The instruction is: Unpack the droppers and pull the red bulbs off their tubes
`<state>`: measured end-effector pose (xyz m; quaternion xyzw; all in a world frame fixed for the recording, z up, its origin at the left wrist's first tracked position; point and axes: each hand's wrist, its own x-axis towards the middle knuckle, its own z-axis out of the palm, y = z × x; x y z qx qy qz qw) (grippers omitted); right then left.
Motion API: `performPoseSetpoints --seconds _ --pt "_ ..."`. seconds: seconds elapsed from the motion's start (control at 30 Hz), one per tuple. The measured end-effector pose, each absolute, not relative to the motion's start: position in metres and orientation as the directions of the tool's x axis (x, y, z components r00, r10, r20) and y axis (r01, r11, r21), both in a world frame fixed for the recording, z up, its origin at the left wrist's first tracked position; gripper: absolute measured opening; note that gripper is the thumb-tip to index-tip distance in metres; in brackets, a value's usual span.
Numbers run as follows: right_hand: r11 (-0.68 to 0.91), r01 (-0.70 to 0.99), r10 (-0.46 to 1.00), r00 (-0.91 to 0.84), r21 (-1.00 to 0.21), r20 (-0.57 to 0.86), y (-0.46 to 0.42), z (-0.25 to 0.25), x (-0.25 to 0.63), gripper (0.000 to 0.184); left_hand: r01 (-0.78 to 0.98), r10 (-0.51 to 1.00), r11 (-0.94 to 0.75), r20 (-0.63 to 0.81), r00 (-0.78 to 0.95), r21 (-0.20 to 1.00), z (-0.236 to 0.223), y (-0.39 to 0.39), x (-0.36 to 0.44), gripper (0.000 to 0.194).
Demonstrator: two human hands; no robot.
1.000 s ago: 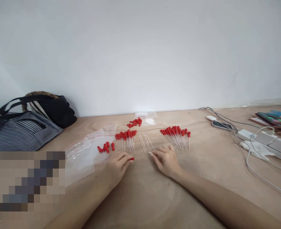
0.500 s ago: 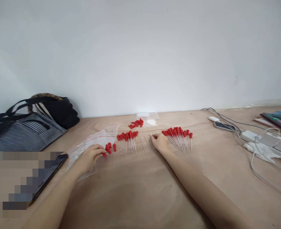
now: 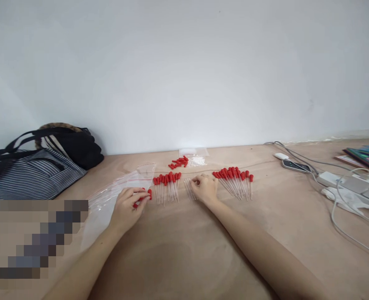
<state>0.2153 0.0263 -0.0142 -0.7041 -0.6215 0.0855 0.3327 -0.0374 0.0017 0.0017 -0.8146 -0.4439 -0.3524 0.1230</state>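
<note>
From my end, the hardest part to read is under the left hand (image 3: 128, 208): its fingers cover some of the loose red caps (image 3: 149, 194), and I can't tell whether one is pinched. The fingers are bent with only a narrow gap to the thumb, palm down, at the edge of the plastic bags (image 3: 104, 214), which the forearm partly hides. My right hand (image 3: 206, 188) curls over the bare tubes (image 3: 189, 190), thumb and forefinger close together; whether they grip one, I can't make out. Capped droppers (image 3: 168, 187) lie between the hands, with another fan of them to the right. A blocky blur hides the lower left. The striped bag (image 3: 40, 175) and power strip (image 3: 356, 191) run out of view at the sides.
</note>
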Motion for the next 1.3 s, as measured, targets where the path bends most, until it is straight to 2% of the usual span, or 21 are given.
performPoseSetpoints --seconds 0.1,0.17,0.4,0.67,0.73,0.8,0.87,0.93,1.03,1.1,1.2,1.3 --pt "0.135 0.85 0.945 0.044 -0.508 0.324 0.017 -0.008 0.197 0.022 0.794 0.627 -0.603 0.662 0.411 0.079 -0.006 -0.003 -0.029 0.018" --pt "0.154 0.864 0.956 -0.008 -0.48 0.294 0.014 -0.004 0.186 0.024 0.778 0.619 -0.626 0.646 0.446 0.062 -0.01 -0.005 -0.024 0.018" --pt "0.043 0.909 0.989 0.021 -0.414 0.149 0.022 0.001 0.171 0.027 0.761 0.595 -0.648 0.641 0.485 0.025 -0.011 -0.008 -0.021 0.019" --pt "0.009 0.888 0.99 0.057 -0.459 0.129 0.02 0.005 0.176 0.027 0.754 0.575 -0.657 0.649 0.499 0.002 -0.012 -0.008 -0.021 0.018" --pt "0.065 0.901 0.981 0.022 -0.428 0.194 0.011 0.006 0.187 0.028 0.736 0.57 -0.677 0.645 0.509 0.018 -0.011 -0.009 -0.021 0.018" --pt "0.204 0.909 0.94 -0.079 -0.363 0.331 -0.001 0.004 0.206 0.024 0.708 0.564 -0.705 0.641 0.521 0.045 -0.012 -0.011 -0.018 0.017" --pt "0.389 0.886 0.845 -0.234 -0.253 0.481 -0.017 -0.001 0.23 0.021 0.686 0.559 -0.723 0.649 0.515 0.079 -0.013 -0.016 -0.011 0.015" --pt "0.508 0.854 0.728 -0.354 -0.115 0.587 -0.033 -0.008 0.253 0.019 0.671 0.556 -0.735 0.659 0.507 0.103 -0.014 -0.024 0.003 0.022" --pt "0.593 0.801 0.571 -0.484 0.074 0.663 -0.052 -0.019 0.275 0.025 0.588 0.521 -0.799 0.636 0.569 0.127 -0.018 -0.037 0.031 0.035" --pt "0.622 0.767 0.499 -0.545 0.16 0.674 -0.059 -0.023 0.281 0.026 0.513 0.485 -0.846 0.618 0.619 0.15 -0.022 -0.042 0.047 0.033" --pt "0.635 0.751 0.462 -0.558 0.182 0.69 -0.062 -0.024 0.278 0.023 0.47 0.465 -0.865 0.63 0.622 0.175 -0.027 -0.043 0.061 0.019" --pt "0.638 0.762 0.496 -0.52 0.114 0.696 -0.061 -0.023 0.269 0.02 0.473 0.468 -0.86 0.667 0.58 0.191 -0.03 -0.04 0.062 0.016"
